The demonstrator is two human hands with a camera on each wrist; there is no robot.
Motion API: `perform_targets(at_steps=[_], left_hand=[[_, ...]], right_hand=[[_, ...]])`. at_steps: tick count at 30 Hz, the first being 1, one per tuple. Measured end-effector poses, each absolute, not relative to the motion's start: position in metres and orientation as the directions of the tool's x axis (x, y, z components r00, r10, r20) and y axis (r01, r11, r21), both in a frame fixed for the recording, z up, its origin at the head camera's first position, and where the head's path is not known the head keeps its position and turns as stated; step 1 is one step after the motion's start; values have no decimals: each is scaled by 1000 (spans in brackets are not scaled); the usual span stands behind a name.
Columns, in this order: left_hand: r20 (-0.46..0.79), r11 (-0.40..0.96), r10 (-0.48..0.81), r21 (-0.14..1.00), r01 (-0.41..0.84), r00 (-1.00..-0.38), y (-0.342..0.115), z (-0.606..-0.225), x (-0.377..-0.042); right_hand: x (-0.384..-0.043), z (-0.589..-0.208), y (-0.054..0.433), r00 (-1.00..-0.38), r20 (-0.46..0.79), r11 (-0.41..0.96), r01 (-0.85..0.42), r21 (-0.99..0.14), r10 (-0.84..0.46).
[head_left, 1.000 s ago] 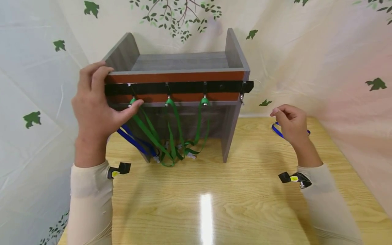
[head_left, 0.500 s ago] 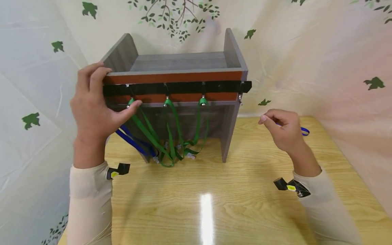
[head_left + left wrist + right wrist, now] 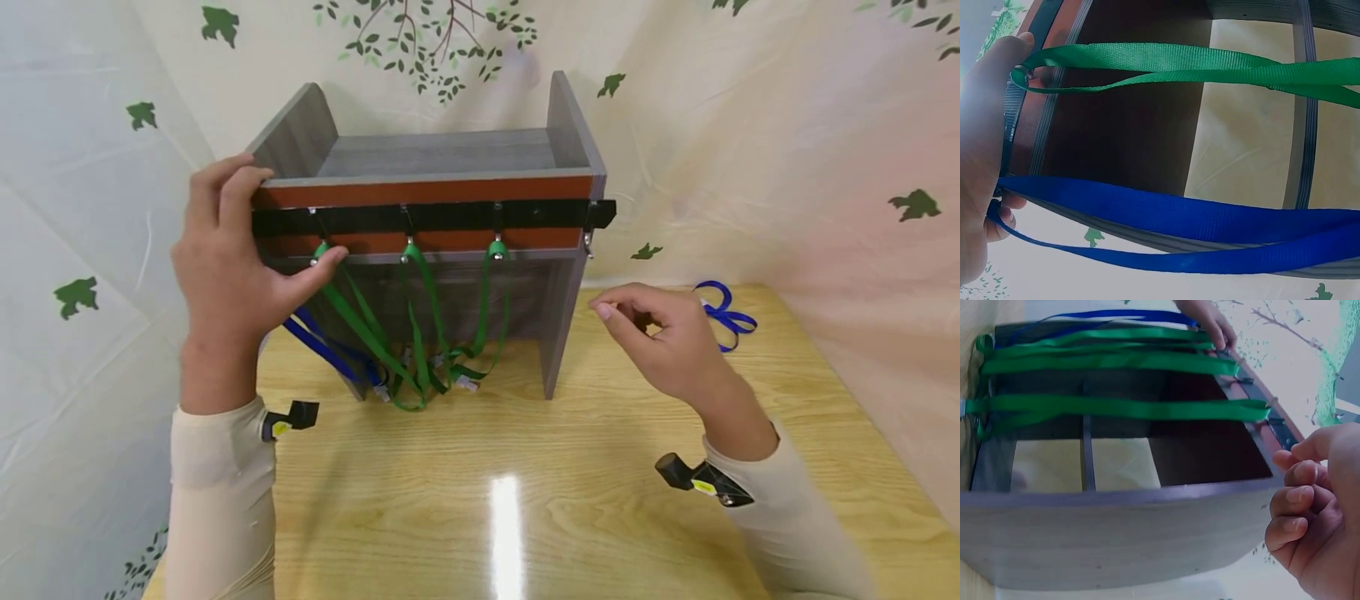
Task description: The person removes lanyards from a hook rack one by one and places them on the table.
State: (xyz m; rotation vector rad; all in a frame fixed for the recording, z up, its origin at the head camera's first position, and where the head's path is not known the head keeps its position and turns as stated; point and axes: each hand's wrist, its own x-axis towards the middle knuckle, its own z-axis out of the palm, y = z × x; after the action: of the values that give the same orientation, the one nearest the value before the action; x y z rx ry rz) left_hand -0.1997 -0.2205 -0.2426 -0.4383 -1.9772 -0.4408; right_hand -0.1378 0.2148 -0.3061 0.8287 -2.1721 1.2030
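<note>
My left hand (image 3: 232,250) grips the left end of the grey wooden shelf (image 3: 566,317), fingers over the top and thumb below the black hook rail (image 3: 450,215). Near that thumb, a green lanyard (image 3: 1147,57) hangs from a hook, with a blue lanyard (image 3: 1116,200) beside the hand. Two more green lanyards (image 3: 430,287) hang farther right, their clips down by the table. To the right of the shelf, my right hand (image 3: 663,337) is in the air with fingers loosely curled and nothing visible in it. The rail's rightmost hook (image 3: 589,243) carries no lanyard.
Another blue lanyard (image 3: 726,317) lies looped on the wooden table (image 3: 450,492), behind the right hand. Leaf-printed cloth (image 3: 675,125) surrounds the table at the back and sides.
The right hand has moved left and a little toward me, from over the loose blue lanyard to nearer the shelf's right side, uncovering that lanyard. The left hand keeps its grip.
</note>
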Motion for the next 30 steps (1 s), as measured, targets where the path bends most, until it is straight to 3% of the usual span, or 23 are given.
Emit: perform_targets(at_steps=[15,24,30], left_hand=[[904,868,109,116,482,-414,-220,-242,-201],[910,869,105,113,482,-402,-219,-244,-201],[912,868,101,113,483,-396,-219,-244,-202]], right_hand=[[-122,-301,183,-831,484,473,-555,-684,-276],[-135,-309,171,-827,390,334,-530,-779,-405],[-145,-316,165,-849,300,207,-419,-884,-436]])
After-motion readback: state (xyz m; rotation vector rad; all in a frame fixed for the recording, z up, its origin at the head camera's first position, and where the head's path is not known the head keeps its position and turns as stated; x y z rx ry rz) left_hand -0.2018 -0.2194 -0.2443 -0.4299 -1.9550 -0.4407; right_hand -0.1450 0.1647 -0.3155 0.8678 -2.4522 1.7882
